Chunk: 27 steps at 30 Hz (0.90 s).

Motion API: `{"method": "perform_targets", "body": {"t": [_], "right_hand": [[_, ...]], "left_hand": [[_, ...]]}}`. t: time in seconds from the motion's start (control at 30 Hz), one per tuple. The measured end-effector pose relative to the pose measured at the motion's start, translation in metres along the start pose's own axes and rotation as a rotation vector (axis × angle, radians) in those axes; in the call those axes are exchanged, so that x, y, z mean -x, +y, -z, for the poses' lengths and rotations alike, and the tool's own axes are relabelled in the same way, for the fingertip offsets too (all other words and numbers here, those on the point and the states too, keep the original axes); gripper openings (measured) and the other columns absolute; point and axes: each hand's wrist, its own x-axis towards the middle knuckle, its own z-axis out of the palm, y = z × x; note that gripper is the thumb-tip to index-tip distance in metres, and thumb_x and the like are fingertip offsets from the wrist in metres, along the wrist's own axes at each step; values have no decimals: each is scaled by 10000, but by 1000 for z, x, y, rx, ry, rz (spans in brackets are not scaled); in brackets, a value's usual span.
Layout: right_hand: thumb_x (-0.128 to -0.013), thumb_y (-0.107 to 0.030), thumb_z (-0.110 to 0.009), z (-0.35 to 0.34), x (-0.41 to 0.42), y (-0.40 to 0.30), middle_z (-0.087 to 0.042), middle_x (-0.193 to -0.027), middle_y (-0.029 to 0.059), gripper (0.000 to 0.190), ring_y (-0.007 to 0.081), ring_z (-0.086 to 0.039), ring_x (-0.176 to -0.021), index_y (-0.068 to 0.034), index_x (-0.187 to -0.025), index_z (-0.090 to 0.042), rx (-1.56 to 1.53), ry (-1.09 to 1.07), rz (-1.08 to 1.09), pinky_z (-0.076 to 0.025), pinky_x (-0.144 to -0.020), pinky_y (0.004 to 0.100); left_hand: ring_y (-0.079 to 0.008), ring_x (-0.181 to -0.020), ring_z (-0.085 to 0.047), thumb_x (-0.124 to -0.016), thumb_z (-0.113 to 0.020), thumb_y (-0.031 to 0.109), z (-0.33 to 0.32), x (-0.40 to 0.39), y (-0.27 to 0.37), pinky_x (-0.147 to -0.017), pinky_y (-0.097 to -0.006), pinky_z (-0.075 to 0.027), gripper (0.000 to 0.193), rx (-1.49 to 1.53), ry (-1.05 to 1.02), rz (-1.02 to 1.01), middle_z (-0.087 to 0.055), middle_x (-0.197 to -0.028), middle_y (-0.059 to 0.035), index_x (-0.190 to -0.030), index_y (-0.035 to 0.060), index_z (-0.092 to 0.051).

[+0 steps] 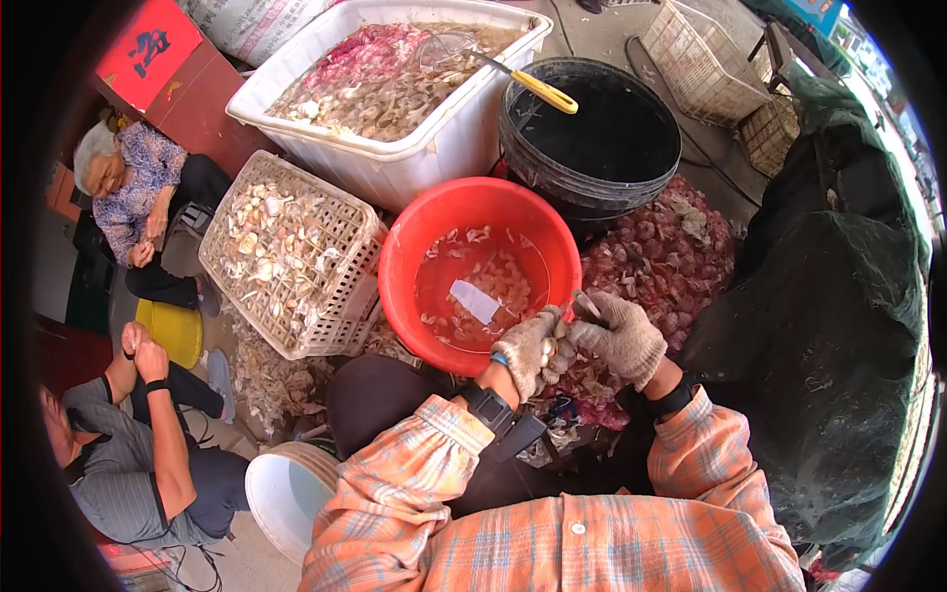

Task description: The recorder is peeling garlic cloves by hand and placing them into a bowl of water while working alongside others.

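Observation:
My left hand (534, 351), in a dirty knit glove, is closed around some garlic cloves at the lower right rim of a red plastic basin (399, 244). Close beside it my right hand (620, 337), also gloved, grips a small tool, apparently a knife (588, 305), with its metal part pointing up and left. The fingers of both hands nearly meet. Peeled garlic cloves (510, 277) lie in water in the basin, with bits of skin and a pale flat piece (475, 301) floating above them. Bulbs of garlic in red net bags (658, 251) lie beyond my right hand.
A crate (355, 218) of garlic cloves stands left of the basin. Behind are a white tub (444, 152) and a black bucket (629, 196), bridged by a skimmer's yellow handle (546, 92). Two people sit at left near a white bucket (285, 503). Dark netting (814, 333) hangs right.

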Motion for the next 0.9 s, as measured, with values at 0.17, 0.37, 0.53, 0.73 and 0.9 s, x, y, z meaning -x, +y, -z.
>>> {"method": "perform_targets", "body": {"t": [0.17, 0.37, 0.53, 0.73, 0.9], "right_hand": [[-810, -208, -694, -13, 4, 3, -670, -940, 133, 258, 337, -652, -889, -97, -1042, -675, 333, -12, 198, -525, -769, 409], [-834, -196, -668, -14, 7, -6, -669, -856, 138, 177, 342, -663, -814, -83, -969, -680, 424, 46, 171, -531, -718, 406], [-859, -145, -653, -13, 4, -3, -661, -816, 135, 117, 293, -662, -770, -60, -939, -669, 202, 141, 56, -525, -690, 366], [-865, -103, -630, -16, -2, 17, -654, -788, 127, 94, 234, -647, -715, -36, -924, -658, -253, 146, -161, -508, -663, 333], [-843, -137, -634, -5, -5, 18, -647, -769, 158, 121, 301, -650, -706, -37, -911, -646, -14, 208, -1, -503, -661, 384]], "left_hand": [[-74, -472, -400, -1029, -326, 432, 13, -10, -9, -396, -212, -235, 364, 0, -88, 116, -479, -637, 28, -828, 187, -506], [-80, -477, -378, -1024, -360, 362, 8, -4, -9, -400, -220, -242, 311, -48, -44, 72, -440, -624, 24, -813, 178, -494], [-97, -499, -419, -1017, -402, 305, 8, -7, -8, -399, -226, -276, 228, 41, -154, 13, -506, -690, 6, -872, 173, -520], [-97, -519, -452, -976, -508, 256, 6, -2, -6, -400, -222, -310, 115, -13, -192, -64, -523, -719, -2, -933, 159, -552], [-85, -518, -443, -957, -533, 269, 6, 2, -4, -402, -218, -307, 142, -50, -222, -60, -523, -726, -1, -938, 130, -554]]}}
